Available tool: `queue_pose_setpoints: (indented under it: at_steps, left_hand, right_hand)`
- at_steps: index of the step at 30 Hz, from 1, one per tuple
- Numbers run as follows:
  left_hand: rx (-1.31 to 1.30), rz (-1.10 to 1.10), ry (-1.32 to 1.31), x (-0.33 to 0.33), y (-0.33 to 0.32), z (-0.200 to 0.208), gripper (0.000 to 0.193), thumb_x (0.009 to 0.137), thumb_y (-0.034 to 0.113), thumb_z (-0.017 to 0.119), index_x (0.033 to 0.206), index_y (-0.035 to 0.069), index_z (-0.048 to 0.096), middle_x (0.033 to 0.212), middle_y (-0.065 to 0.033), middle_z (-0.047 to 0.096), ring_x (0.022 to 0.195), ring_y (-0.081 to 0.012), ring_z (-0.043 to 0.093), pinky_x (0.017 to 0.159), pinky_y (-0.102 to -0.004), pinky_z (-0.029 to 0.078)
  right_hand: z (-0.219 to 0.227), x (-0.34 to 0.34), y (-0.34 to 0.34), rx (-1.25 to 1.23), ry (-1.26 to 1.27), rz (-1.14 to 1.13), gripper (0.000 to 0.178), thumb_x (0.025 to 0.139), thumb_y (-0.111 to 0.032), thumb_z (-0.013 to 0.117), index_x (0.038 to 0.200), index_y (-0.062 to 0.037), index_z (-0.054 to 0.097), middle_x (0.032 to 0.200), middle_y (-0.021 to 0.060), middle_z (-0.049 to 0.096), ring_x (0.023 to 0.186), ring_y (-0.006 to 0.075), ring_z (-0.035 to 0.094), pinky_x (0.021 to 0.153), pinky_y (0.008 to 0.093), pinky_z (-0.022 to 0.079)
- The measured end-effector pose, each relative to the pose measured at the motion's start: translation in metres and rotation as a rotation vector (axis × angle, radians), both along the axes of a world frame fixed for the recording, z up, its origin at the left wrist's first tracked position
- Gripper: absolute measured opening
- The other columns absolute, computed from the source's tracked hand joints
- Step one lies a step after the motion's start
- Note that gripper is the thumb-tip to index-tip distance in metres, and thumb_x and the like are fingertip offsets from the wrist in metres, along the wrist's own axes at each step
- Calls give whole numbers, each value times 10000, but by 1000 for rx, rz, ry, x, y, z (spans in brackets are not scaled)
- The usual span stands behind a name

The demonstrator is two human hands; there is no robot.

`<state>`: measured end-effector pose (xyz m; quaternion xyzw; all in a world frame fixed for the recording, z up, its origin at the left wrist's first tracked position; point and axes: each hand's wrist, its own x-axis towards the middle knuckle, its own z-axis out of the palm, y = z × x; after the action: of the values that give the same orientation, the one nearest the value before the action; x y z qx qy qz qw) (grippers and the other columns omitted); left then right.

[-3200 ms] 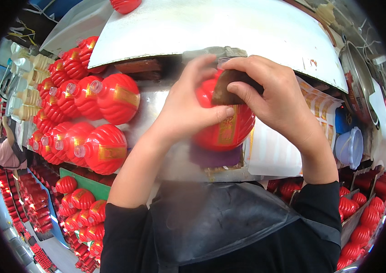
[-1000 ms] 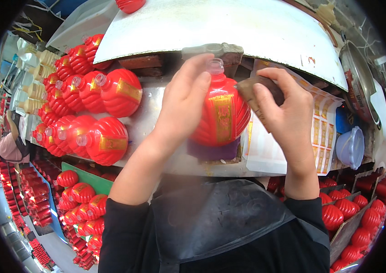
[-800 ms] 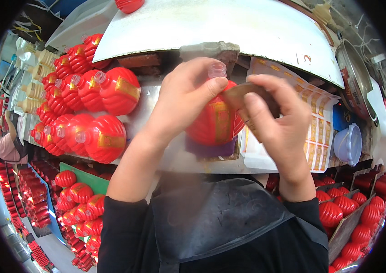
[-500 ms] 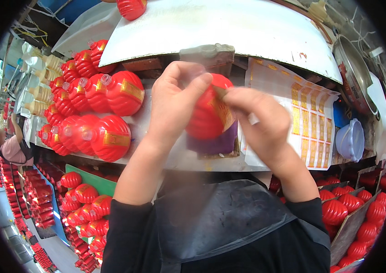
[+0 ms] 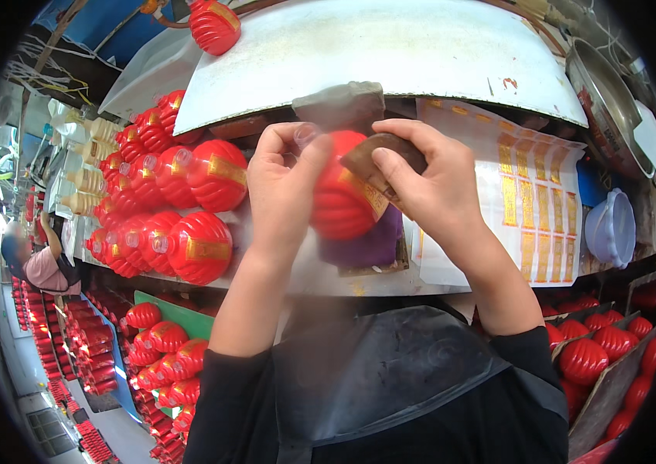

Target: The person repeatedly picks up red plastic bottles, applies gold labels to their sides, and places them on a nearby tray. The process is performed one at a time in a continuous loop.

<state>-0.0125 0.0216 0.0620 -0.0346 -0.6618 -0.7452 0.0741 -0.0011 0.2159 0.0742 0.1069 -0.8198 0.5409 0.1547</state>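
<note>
My left hand [image 5: 285, 189] is closed around the clear neck of a red ribbed bottle-shaped piece [image 5: 343, 210], which lies on a purple pad [image 5: 370, 243] at the middle of the bench. A gold label [image 5: 366, 192] is on its side, partly covered. My right hand [image 5: 440, 174] grips a flat brown scraper-like piece [image 5: 382, 158] between thumb and fingers, its edge against or just over the label. To the right lies a white sheet [image 5: 459, 209] with rows of gold labels [image 5: 525, 205].
Several labelled red ribbed pieces [image 5: 200, 247] stand in rows at left. A pale board [image 5: 390, 50] spans the back, with one red piece [image 5: 214, 27] at its corner. At right are a blue-purple bucket [image 5: 611, 228] and a metal basin [image 5: 610, 100]. A person [image 5: 46, 263] is far left.
The brown scraper-like piece is now plainly in view in my right hand over the label, where the fingers pinched at the label's upper end before. My left hand still holds the neck.
</note>
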Motion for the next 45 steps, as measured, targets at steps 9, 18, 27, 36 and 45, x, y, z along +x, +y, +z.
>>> queue_pose_setpoints:
  at_steps: [9, 18, 27, 36, 45]
  left_hand:
    - [112, 69, 22, -7, -4, -10, 115, 1025, 100, 715, 1083, 37, 639, 1035, -5, 652, 946, -73, 601, 878, -245, 514]
    - [-78, 93, 284, -24, -20, 56, 156, 1036, 145, 703, 1099, 9, 657, 1013, -3, 655, 939, -74, 585, 884, -248, 500]
    - [-602, 457, 346, -229, -68, 104, 352, 895, 304, 832, 1073, 7, 765, 953, -71, 768, 877, -175, 710, 843, -319, 559]
    - [-364, 310, 178, -393, -125, 37, 466, 984, 306, 782, 1304, -22, 698, 1248, -137, 734, 1101, -196, 699, 967, -325, 554]
    - [-709, 246, 202, -498, -190, 15, 481, 1033, 316, 708, 1417, 32, 658, 1353, -105, 718, 1241, -213, 659, 1078, -318, 481]
  right_hand:
    - [-12, 23, -18, 225, 619, 178, 245, 814, 8, 751, 1044, -74, 765, 974, 110, 773, 882, 257, 766, 772, 361, 601]
    - [-8, 42, 57, -603, -224, -22, 397, 1002, -1, 598, 1398, 17, 610, 1276, 87, 679, 1169, 153, 646, 1028, 307, 508]
    - [-31, 91, 136, -960, -479, -175, 379, 921, 26, 538, 1283, 17, 646, 1240, 110, 689, 1152, 170, 644, 1000, 294, 511]
    - [2, 117, 180, -707, -588, -202, 267, 999, -213, 640, 912, 11, 756, 824, 45, 697, 668, 83, 594, 609, 230, 462]
    - [89, 206, 223, -134, -425, -820, 221, 1040, -181, 609, 1029, 13, 714, 830, 80, 742, 465, 45, 547, 359, 202, 351]
